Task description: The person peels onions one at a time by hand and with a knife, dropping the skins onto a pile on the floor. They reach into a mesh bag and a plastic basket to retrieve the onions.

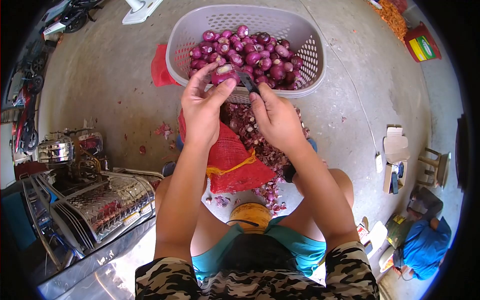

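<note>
Between the fingers and thumb of my left hand [202,107] is a red onion [225,74], its pale cut end facing up. My right hand [275,115] grips a knife [247,82] by its dark handle, and the blade lies against or close beside the onion's right side. Both hands are over the near rim of a grey plastic basket [314,82] that holds many peeled red onions [265,64]. Below my hands, a red mesh sack [235,162] with a yellow drawstring lies next to a heap of onion skins [250,125].
A yellow bucket [250,216] stands between my legs. Metal motorcycle-like parts [110,200] fill the left side. To the right are a power strip [378,163] with its cord, an open cardboard box [396,150], a wooden stool [435,167] and a person in blue [425,250].
</note>
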Demonstrator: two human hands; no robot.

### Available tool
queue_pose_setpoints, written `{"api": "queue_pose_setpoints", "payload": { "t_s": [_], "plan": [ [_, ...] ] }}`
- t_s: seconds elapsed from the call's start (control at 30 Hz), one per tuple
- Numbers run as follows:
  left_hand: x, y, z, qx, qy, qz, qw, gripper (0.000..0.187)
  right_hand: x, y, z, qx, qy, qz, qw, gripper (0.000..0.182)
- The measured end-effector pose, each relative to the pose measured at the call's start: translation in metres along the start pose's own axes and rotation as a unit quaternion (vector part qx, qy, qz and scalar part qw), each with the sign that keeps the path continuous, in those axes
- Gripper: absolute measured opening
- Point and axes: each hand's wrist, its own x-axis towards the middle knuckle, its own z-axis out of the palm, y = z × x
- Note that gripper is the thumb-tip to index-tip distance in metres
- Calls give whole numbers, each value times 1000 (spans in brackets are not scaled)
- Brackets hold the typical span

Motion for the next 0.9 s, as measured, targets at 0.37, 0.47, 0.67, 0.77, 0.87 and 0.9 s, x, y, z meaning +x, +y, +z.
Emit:
{"api": "queue_pose_setpoints", "payload": {
  "t_s": [0.37,0.47,0.67,0.77,0.87,0.9],
  "plan": [
    [-1,-18,1,-182,60,-115,975,30,-12,-3,23,-79,34,20,996,16],
    [1,-18,-3,-170,50,-106,978,31,-11,-3,23,-86,31,16,996,16],
    [2,-11,-4,-169,47,-89,981,31,-15,-3,26,-91,11,16,996,16],
    [5,-2,-4,-167,44,-90,981,32,-13,-2,21,-67,35,-5,997,16],
    [3,7,-3,-102,37,-41,993,31,-9,-2,9,-12,57,0,998,15],
    [2,9,-2,-80,29,-29,996,31,-7,-1,6,10,62,8,998,15]
  ]
}}
